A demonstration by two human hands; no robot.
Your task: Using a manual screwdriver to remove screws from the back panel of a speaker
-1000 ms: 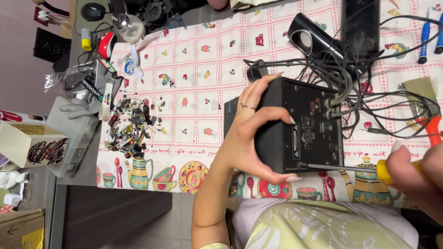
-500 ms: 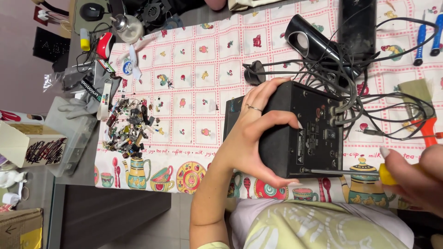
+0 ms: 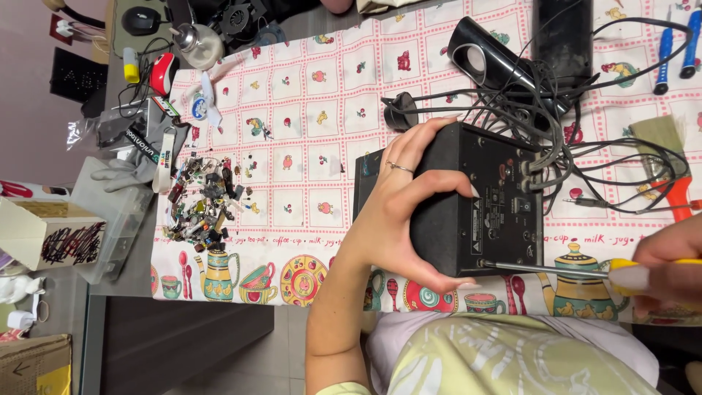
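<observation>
A black box-shaped speaker [image 3: 482, 197] lies on a patterned tablecloth [image 3: 307, 124], its back panel with sockets facing me. My left hand [image 3: 398, 208] clasps its left end, thumb below and fingers over the top, a ring on one finger. My right hand [image 3: 665, 274] at the right edge grips a yellow-handled screwdriver [image 3: 556, 269]. The metal shaft points left and its tip touches the lower corner of the back panel. Black cables [image 3: 563, 139] run from the panel's sockets.
A pile of small electronic parts [image 3: 208, 201] lies at the cloth's left. A second black speaker [image 3: 490, 58] and a flat black device [image 3: 563, 33] sit at the top. Blue-handled tools [image 3: 673, 47] and a brush with an orange handle [image 3: 669, 157] lie at the right.
My right hand has shifted slightly right and regripped the screwdriver handle. The shaft stays at the panel's lower corner. My left hand keeps the same hold on the speaker.
</observation>
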